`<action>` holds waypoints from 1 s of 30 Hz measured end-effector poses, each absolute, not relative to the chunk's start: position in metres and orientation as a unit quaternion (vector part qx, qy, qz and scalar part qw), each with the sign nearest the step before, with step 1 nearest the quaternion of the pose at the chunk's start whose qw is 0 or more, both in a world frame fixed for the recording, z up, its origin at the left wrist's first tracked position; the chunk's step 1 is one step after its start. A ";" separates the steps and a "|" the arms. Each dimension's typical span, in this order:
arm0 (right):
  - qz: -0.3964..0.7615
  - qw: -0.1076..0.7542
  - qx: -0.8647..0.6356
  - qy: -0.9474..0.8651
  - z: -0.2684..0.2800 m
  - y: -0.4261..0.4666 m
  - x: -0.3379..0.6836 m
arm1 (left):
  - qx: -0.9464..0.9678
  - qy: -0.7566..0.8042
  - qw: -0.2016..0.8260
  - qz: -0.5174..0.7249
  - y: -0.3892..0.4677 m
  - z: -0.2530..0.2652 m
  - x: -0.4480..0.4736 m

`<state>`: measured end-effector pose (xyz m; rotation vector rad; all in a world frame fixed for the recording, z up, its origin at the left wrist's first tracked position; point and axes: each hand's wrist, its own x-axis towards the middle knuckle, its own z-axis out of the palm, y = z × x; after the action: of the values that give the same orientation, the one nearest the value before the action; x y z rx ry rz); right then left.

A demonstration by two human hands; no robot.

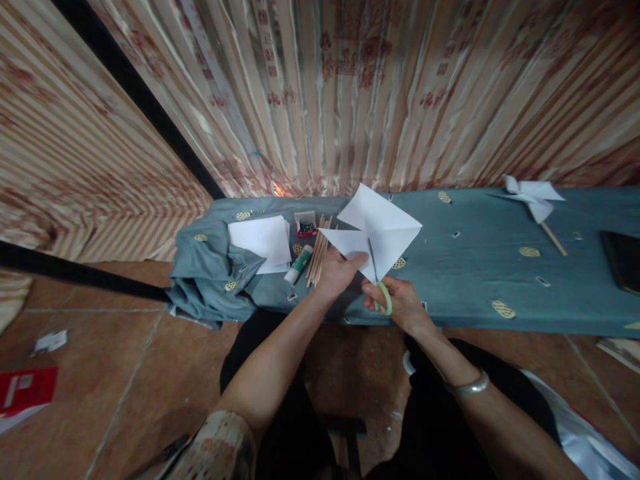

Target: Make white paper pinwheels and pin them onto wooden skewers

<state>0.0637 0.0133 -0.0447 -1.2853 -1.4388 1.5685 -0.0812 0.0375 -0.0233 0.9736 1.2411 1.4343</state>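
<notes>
To the right of the glue stick (299, 265), my left hand (341, 270) pinches the white paper (393, 233) beside its slit; my right hand (404, 305) grips the scissors (384, 289), blades at that slit. I'd best keep the paper taut, snipping slowly.

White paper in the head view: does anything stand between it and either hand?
Nothing visible blocks the left hand, which grips the paper directly. Between the right hand and the paper stand only the green-handled scissors it holds.
</notes>
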 end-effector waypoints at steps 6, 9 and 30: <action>0.594 0.321 -0.485 -0.556 -0.044 0.013 0.064 | 0.408 0.509 0.476 0.590 0.038 -0.023 -0.081; 0.593 0.318 -0.490 -0.555 -0.040 0.013 0.063 | 0.404 0.504 0.479 0.595 0.038 -0.024 -0.082; 0.665 0.220 -0.438 -0.563 -0.039 0.013 0.091 | 0.350 0.491 0.461 0.651 0.053 -0.045 -0.097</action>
<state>0.0908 0.0133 -0.0395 -1.2104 -1.5573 1.8394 -0.0966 0.0526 -0.0448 0.8618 1.2083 1.6006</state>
